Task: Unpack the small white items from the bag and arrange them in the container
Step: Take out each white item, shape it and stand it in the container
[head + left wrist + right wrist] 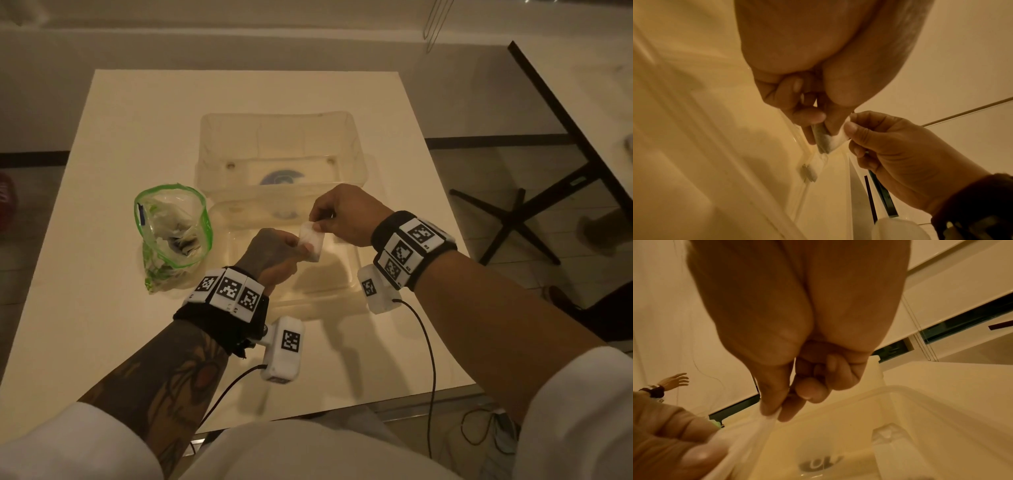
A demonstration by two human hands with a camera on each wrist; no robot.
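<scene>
A small white packet [311, 241] hangs over the near clear container [346, 274], held by both hands. My left hand [274, 248] pinches its lower left side, and my right hand [337, 219] pinches its top edge between thumb and forefinger. The left wrist view shows the packet [835, 139] between the two hands; the right wrist view shows it [758, 426] as a white strip under my right fingertips. A clear zip bag [171, 233] with a green rim stands open left of the hands, with more items inside.
A second clear container [281, 150] with a blue sticker on its floor stands behind the near one on the white table [137, 113]. A black-edged table [565, 113] and its dark legs stand at the right. Cables trail from both wrist cameras.
</scene>
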